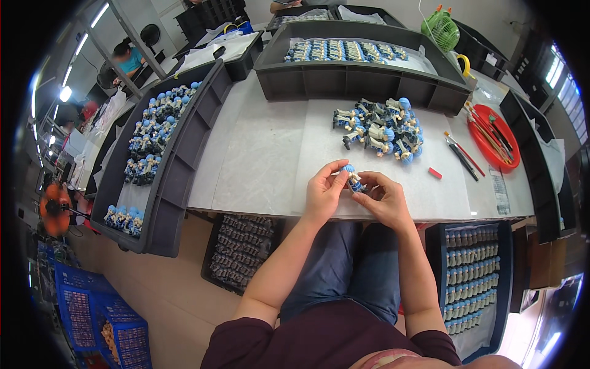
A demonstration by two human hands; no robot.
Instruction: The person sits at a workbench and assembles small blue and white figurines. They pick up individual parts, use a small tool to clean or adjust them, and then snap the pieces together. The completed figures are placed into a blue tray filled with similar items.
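Observation:
Between my two hands, just above the table's front edge, is a small figurine (351, 176) with light blue hair and a blue and white body. My left hand (326, 189) pinches it by the head and side. The fingers of my right hand (383, 198) close on its lower part. Beyond my hands lies a heap of similar blue-haired figurines (384, 130) on the white tabletop (252, 147). Some of the held figurine is covered by my fingers.
A dark crate of figurines (203, 132) stands at left, another dark crate (362, 80) at the back. To the right are a red tray of brushes (478, 132), loose brushes (461, 157) and a red block (435, 173). A crate with figurine rows (434, 277) sits below right.

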